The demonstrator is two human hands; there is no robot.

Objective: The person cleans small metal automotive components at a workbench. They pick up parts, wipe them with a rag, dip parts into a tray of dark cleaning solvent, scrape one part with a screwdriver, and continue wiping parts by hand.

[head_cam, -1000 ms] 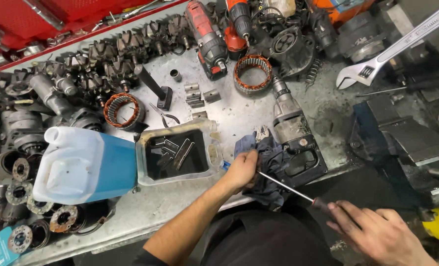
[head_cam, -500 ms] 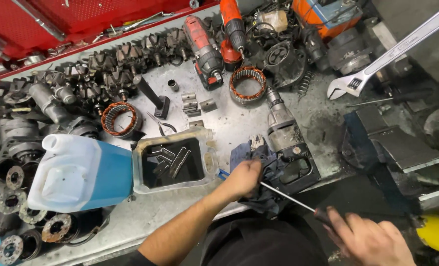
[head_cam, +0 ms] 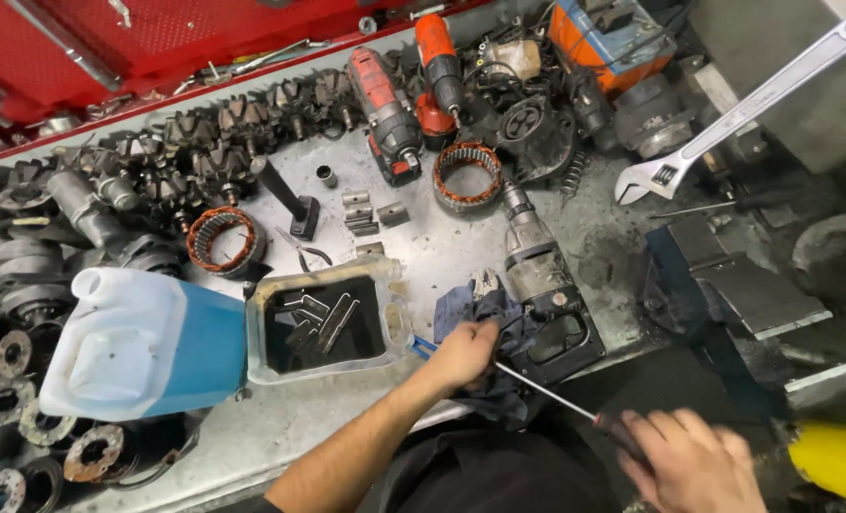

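Steel screwdriver [head_cam: 556,391] runs lower right to upper left — r. hand [head_cam: 693,467] clenched on its handle nearest the body, tip under the l. hand [head_cam: 463,353]. L. fingers are closed on a blue rag [head_cam: 472,309] beside the grey drill body [head_cam: 541,280], w/ the oil tray [head_cam: 326,323] left of the rag and the adjustable wrench [head_cam: 736,109] far beyond.

Crumpled blue cloth rag [head_cam: 484,318], scuffed grey metal bench [head_cam: 442,247], glossy plastic jug [head_cam: 147,342].

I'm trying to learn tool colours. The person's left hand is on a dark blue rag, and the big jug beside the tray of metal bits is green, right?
Not quite: the head view shows the jug is blue and white, not green. The rest holds: the left hand rests on the dark blue rag, and the jug lies beside the tray.
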